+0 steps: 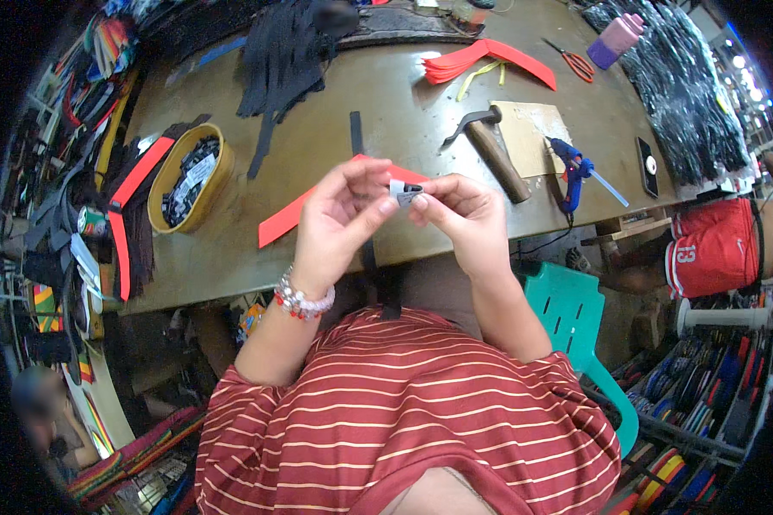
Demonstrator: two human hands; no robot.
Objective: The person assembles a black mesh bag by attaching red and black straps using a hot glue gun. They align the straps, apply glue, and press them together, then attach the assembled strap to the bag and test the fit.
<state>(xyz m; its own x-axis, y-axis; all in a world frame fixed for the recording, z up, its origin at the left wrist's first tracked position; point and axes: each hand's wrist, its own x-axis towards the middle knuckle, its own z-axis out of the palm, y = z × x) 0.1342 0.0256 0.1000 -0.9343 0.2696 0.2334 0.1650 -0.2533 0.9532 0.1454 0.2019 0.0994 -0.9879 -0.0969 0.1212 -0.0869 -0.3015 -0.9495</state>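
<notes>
Above the near edge of the table, my left hand (339, 215) and my right hand (468, 213) meet at a small black piece with a white label (406, 194). Both thumbs and fingertips pinch it from either side; its exact kind is too small to tell. Beneath my hands, a bright red-orange strip (282, 223) lies bent on the tabletop, its middle partly hidden. A narrow black strap (356, 133) crosses under it and hangs toward my lap. To the left, a yellow oval tub (225, 176) holds several similar black pieces with white labels (193, 180).
On the table (318, 120)'s right are a hammer (496, 159), a blue glue gun (569, 172), a phone (647, 167), orange-handled pliers (575, 64) and a pink-purple bottle (617, 41). Red-orange strips (481, 60) and black straps (283, 64) lie farther back. A green chair (563, 309) stands right.
</notes>
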